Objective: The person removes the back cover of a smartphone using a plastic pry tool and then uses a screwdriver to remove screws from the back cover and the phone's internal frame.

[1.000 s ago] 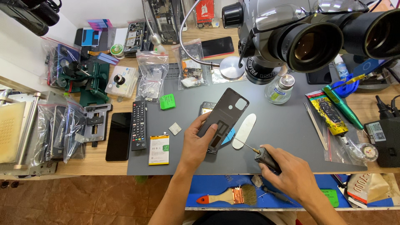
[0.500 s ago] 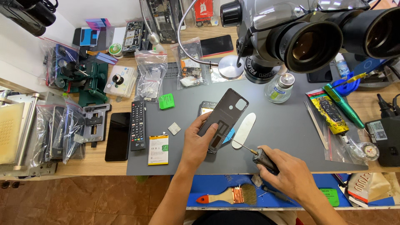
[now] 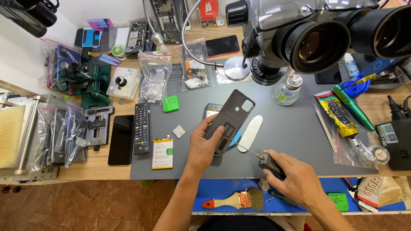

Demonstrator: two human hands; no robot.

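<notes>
Holding a dark phone back cover (image 3: 230, 117) up off the grey mat (image 3: 291, 141), the left hand (image 3: 204, 145) grips its lower end with fingers and thumb. The right hand (image 3: 295, 177) is closed around a small screwdriver (image 3: 267, 160), its thin tip pointing at the cover's bottom edge. A white flat tool (image 3: 250, 132) lies just beside the cover.
</notes>
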